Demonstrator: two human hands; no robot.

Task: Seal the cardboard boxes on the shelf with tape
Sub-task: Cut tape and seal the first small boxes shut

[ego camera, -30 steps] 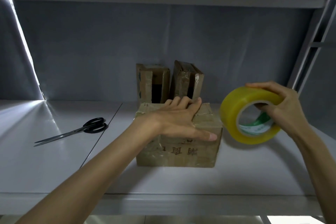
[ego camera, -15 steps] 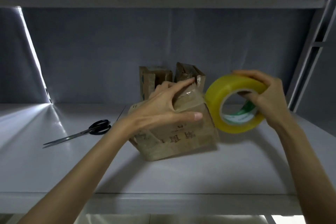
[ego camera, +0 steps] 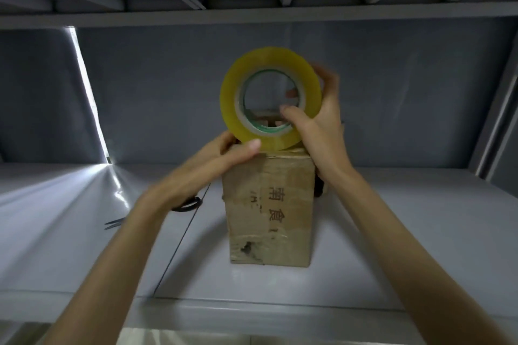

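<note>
Your worn brown cardboard box (ego camera: 269,204) stands on end mid-shelf (ego camera: 392,246). Your right hand (ego camera: 319,123) grips the glossy yellow tape roll (ego camera: 270,98) at its top edge; your left hand (ego camera: 224,154) pinches there. Black scissors (ego camera: 185,204) lie just left.

box (ego camera: 269,204) tipped upright | tape roll (ego camera: 270,98) moved over its top

A storeroom: grey metal shelving (ego camera: 364,232) holding a worn cardboard box (ego camera: 269,210).
</note>
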